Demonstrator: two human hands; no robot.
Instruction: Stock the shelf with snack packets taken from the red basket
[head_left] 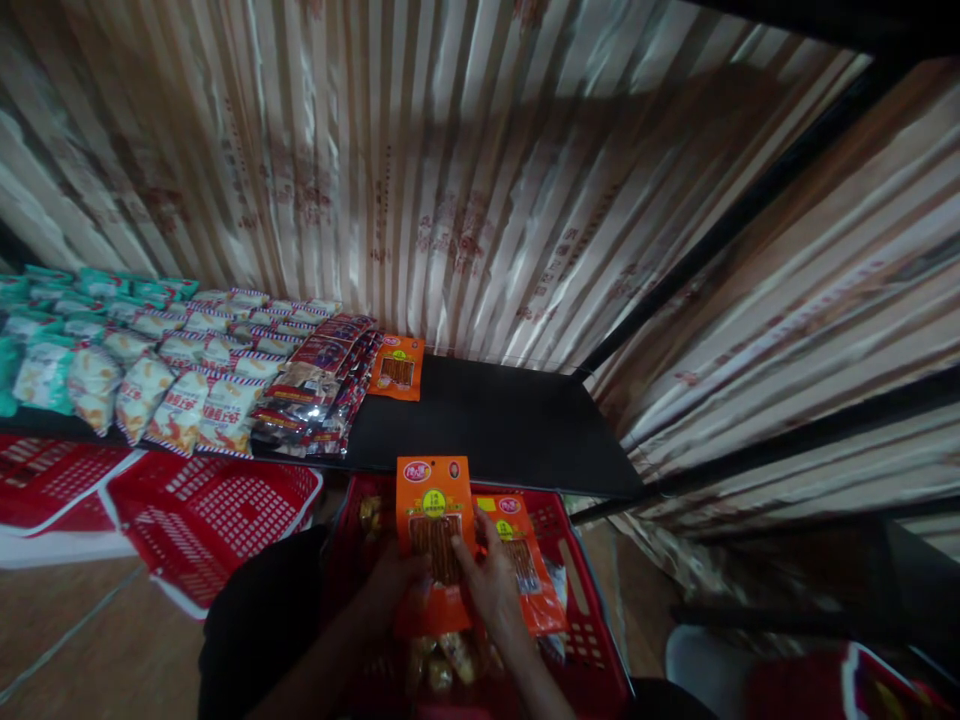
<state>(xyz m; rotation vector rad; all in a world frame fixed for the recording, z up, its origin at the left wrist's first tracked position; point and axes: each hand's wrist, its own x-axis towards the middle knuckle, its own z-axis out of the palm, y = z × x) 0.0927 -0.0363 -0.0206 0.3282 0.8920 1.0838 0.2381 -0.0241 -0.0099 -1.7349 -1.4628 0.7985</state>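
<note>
Orange packet (433,520) is what I have in both hands, held up over the red basket (592,650) just in front of the black shelf (495,420). My left hand (394,585) is closed on its lower left edge, thumb across the front. My right hand (491,590) is closed on the right edge, with a finger lying up along the side. The orange packet stands upright in my view. Its long axis runs from my hands away toward the shelf, and the header with the round logo points at the shelf while the bottom end sits down between my hands. The printed face is turned to me.

A second orange pack (525,570) shows just behind my right hand, overlapped by the first one. It is tilted, with its long axis running from upper left to lower right. I cannot tell whether my fingers pinch it or whether it only leans in the basket. Yellowish wrapped snacks (450,655) lie in the basket under my hands.

On the shelf, a third orange pack (397,368) lies flat with its header toward the striped curtain (450,150). Just left of it sit rows of dark red packs (322,385), then white striped packs (202,385), then teal packs (45,320). Two more red baskets (217,510) rest on the floor below the shelf's left part.
</note>
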